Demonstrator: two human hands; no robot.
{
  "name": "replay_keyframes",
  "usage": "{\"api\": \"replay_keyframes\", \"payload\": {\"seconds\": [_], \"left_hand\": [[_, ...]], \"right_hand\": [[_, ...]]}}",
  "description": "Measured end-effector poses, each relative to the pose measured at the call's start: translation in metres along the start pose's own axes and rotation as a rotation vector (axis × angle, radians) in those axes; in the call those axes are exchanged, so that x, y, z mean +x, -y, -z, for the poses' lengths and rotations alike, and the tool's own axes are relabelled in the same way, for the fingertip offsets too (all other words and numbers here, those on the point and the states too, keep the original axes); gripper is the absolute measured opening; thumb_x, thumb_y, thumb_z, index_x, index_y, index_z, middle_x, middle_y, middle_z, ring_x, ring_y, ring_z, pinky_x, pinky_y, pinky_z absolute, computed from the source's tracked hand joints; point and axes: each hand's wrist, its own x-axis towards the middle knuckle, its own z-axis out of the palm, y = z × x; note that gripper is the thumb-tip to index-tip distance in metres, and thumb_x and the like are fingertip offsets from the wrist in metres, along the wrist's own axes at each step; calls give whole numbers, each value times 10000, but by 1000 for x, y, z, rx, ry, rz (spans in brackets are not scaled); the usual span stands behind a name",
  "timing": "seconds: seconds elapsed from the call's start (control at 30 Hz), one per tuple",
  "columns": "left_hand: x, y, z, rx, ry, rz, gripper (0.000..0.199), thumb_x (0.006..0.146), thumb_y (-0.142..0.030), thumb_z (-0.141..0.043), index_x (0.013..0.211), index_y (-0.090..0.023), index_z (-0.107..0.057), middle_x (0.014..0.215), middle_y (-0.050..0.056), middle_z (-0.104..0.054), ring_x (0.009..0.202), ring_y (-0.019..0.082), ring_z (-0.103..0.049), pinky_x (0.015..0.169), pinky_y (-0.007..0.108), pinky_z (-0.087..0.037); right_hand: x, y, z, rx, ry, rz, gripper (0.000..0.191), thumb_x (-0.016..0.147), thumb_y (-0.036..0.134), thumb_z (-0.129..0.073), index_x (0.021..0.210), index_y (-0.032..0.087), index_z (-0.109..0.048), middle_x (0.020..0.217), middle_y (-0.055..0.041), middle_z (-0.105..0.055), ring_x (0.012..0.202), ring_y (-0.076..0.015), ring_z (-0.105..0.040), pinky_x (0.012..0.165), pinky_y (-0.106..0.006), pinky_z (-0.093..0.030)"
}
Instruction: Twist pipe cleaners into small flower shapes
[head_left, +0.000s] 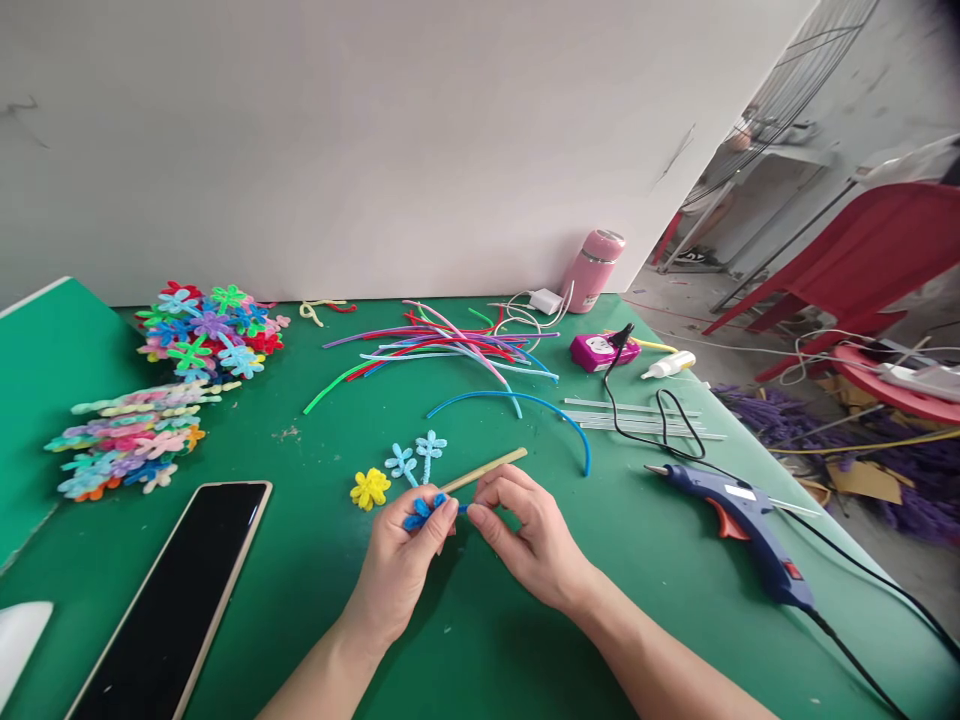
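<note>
Between the thumb and fingers of my left hand [409,555] is a dark blue pipe cleaner flower [425,512], bent into petals. My right hand [529,535] pinches the straight blue tail of that same pipe cleaner, just to the right of the petals. Behind both hands a thin wooden stick [491,465] slants up to the right; its lower end is hidden by my fingers. Just beyond my left hand lie a yellow pipe cleaner flower [370,489] and two light blue ones with stems, one flower [430,445] farther back than the other.
Loose pipe cleaners [450,345] lie at the table's back, with one blue length [510,395] nearer. Finished flowers [210,330] are heaped at left, above a phone [180,590]. On the right are a glue gun [739,520], its cord, glue sticks [637,420] and a pink bottle [592,272].
</note>
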Motion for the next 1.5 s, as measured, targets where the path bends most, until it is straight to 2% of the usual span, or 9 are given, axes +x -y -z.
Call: {"api": "replay_keyframes", "payload": {"seconds": [0.23, 0.4, 0.5, 0.8, 0.9, 1.03, 1.23, 1.4, 1.5], "left_hand": [[-2, -13, -2, 295, 2, -169, 227, 770, -291, -528, 574, -178, -521, 555, -34, -407, 501, 95, -350, 473, 212, -303], [-4, -20, -7, 249, -17, -212, 163, 718, -259, -589, 575, -184, -611, 596, 9, -500, 542, 126, -424, 500, 216, -346], [-3, -17, -7, 145, -19, -137, 167, 686, -266, -630, 545, -178, -609, 573, 2, -499, 525, 117, -414, 492, 215, -336], [1, -8, -5, -422, -54, 223, 274, 713, -412, -589, 660, -145, -619, 588, 11, -549, 567, 110, -468, 507, 213, -361], [2, -9, -5, -456, -48, 237, 291, 717, -427, -578, 661, -143, -606, 587, 13, -556, 562, 109, -474, 507, 216, -360], [2, -8, -5, -347, -2, 203, 185, 688, -303, -647, 625, -142, -580, 566, -14, -526, 562, 89, -453, 510, 197, -341], [2, -8, -6, -403, -48, 202, 171, 665, -235, -669, 591, -152, -539, 544, -29, -521, 541, 84, -460, 528, 208, -357], [3, -11, -6, -490, -61, 231, 199, 656, -251, -674, 571, -154, -522, 484, -41, -487, 494, 75, -427, 506, 208, -356], [4, -12, -6, -525, -69, 248, 221, 652, -257, -677, 548, -154, -511, 470, -45, -480, 477, 67, -411, 517, 210, -371]], "right_hand": [[3, 4, -1, 451, 153, -435, 269, 800, 343, -440, 599, 164, -440, 559, 23, -422, 522, -90, -374, 495, -220, -294], [5, 3, -4, 997, 177, -716, 261, 687, 301, -519, 519, 160, -378, 500, 53, -373, 412, -41, -288, 422, -205, -153], [6, 5, -5, 1135, 181, -786, 255, 641, 280, -552, 509, 155, -373, 512, 49, -392, 403, -31, -282, 427, -210, -114], [5, -1, -8, 988, 148, -672, 299, 711, 392, -567, 588, 144, -455, 524, 43, -412, 438, -44, -316, 438, -208, -161], [5, -3, -9, 887, 148, -656, 332, 721, 437, -560, 600, 143, -463, 498, 50, -398, 442, -49, -304, 439, -205, -172], [3, -3, -9, 802, 159, -626, 364, 727, 479, -549, 612, 145, -462, 504, 48, -406, 458, -54, -310, 449, -201, -206], [2, -3, -8, 684, 134, -527, 388, 799, 498, -437, 687, 135, -519, 538, 24, -443, 494, -73, -375, 474, -205, -291], [2, -3, -6, 525, -35, -335, 209, 813, 321, -462, 935, 162, -519, 778, -30, -544, 657, -109, -501, 565, -225, -417], [0, -4, -6, 280, -74, -135, 213, 773, 187, -495, 986, 178, -504, 835, -41, -565, 684, -118, -519, 602, -246, -446]]}}
